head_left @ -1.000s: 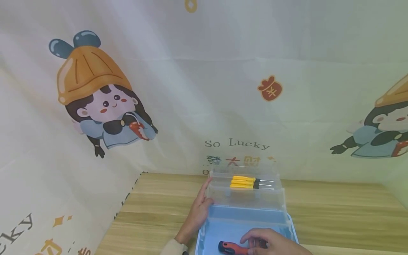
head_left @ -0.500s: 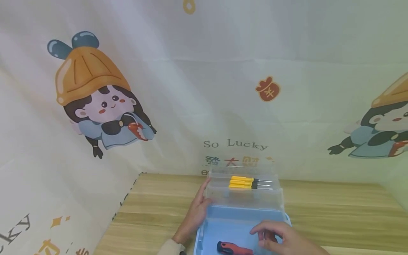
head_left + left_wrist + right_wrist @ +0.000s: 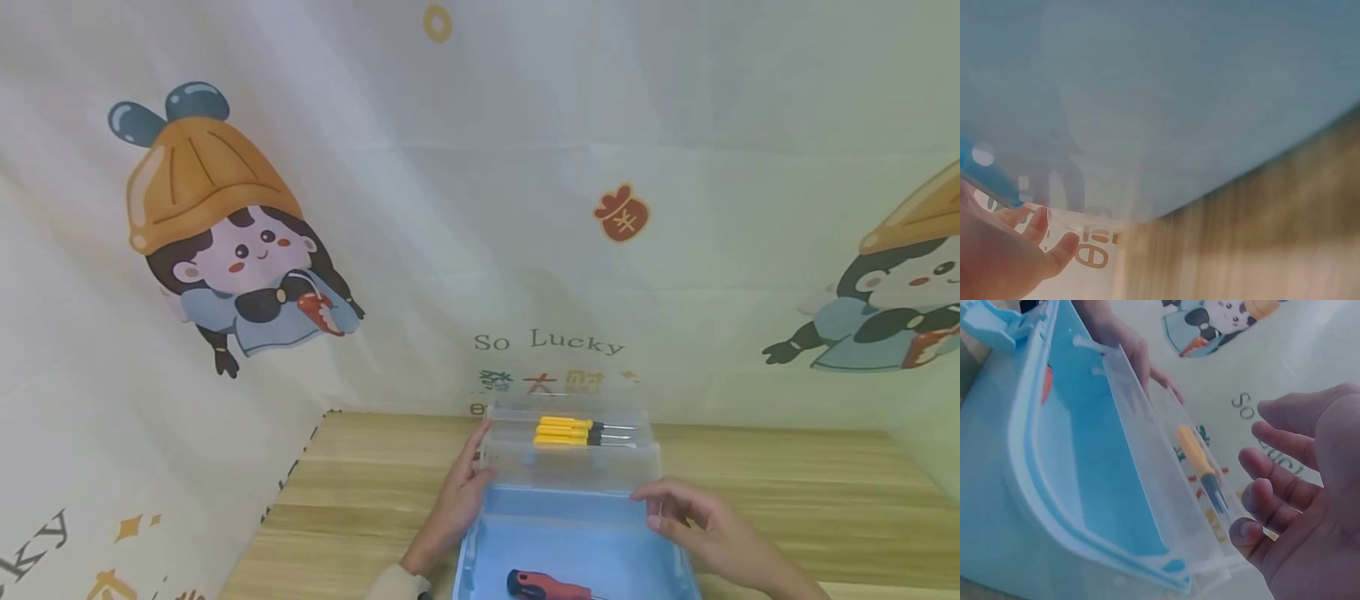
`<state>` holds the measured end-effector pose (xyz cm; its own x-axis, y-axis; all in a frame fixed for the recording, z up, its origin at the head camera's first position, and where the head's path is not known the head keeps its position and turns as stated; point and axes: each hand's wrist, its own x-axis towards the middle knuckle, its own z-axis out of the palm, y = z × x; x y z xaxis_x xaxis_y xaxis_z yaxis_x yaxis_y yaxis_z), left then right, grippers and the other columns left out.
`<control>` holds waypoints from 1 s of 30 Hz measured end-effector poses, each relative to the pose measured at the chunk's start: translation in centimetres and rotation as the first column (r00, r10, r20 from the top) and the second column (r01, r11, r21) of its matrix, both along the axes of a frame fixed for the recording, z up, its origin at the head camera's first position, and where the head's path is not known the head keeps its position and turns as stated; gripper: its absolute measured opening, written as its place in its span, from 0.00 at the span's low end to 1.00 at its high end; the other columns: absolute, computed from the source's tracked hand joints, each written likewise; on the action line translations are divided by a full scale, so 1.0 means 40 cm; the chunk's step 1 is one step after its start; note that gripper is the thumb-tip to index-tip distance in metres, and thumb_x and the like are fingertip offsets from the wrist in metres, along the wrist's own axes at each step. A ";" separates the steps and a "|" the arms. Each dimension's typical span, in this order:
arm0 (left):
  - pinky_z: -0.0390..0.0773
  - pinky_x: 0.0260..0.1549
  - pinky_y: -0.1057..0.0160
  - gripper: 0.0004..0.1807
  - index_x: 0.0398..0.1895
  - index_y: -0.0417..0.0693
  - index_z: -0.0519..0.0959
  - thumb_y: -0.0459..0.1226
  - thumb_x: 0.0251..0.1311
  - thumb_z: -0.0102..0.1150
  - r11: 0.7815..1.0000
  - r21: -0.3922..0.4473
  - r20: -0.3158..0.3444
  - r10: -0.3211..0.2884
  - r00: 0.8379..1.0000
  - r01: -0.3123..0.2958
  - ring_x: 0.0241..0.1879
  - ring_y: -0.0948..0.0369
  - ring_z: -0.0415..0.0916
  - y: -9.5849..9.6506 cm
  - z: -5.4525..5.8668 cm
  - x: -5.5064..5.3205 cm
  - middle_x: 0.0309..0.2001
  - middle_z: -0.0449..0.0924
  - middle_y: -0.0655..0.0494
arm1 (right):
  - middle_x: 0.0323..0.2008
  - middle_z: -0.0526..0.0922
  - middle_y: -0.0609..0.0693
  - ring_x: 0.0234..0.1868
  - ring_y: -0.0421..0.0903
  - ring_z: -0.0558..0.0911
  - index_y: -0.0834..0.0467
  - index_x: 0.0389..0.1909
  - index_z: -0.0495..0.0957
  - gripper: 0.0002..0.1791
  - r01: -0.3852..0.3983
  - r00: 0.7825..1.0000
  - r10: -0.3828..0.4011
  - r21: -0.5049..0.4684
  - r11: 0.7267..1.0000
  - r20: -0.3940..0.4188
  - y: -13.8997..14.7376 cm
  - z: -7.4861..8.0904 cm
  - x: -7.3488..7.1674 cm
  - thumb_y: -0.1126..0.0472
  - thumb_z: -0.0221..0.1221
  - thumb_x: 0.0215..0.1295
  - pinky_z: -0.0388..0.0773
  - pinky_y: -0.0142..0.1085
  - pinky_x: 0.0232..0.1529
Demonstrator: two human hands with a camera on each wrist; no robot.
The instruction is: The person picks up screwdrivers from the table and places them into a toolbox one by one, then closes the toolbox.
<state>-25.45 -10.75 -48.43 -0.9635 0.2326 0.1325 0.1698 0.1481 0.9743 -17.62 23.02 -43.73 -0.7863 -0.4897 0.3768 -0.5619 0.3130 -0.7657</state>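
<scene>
A light-blue toolbox [image 3: 585,542] stands on the table, its translucent tray [image 3: 570,467] raised at the back. Several yellow-handled screwdrivers [image 3: 566,431] lie in the tray's far part. A red-and-black screwdriver [image 3: 547,585] lies on the box floor, its tip end cut off by the frame. My left hand [image 3: 459,496] rests against the tray's left end, fingers extended along it; the left wrist view shows its fingers [image 3: 1038,231] spread. By the tray's right front corner hovers my right hand [image 3: 697,525], fingers loosely bent, holding nothing; the right wrist view shows it apart from the tray.
A wood-grain table [image 3: 787,500] extends to both sides of the box. Behind it hangs a pale printed curtain [image 3: 465,208] with cartoon figures and lettering. A light-blue latch [image 3: 991,325] sticks out from the box wall.
My right hand has let go of the red-and-black screwdriver, leaving it in the box, and has moved right and up to the tray's corner. The left hand stays at the tray.
</scene>
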 end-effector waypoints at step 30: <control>0.66 0.65 0.39 0.42 0.80 0.47 0.40 0.64 0.73 0.17 0.993 0.085 0.176 -0.091 0.980 0.077 0.72 0.37 0.55 -0.022 -0.038 0.001 0.77 0.47 0.36 | 0.75 0.50 0.69 0.74 0.67 0.55 0.70 0.76 0.43 0.42 0.383 0.739 -0.281 -0.038 0.923 0.612 0.013 -0.112 -0.130 0.39 0.21 0.78 0.54 0.59 0.72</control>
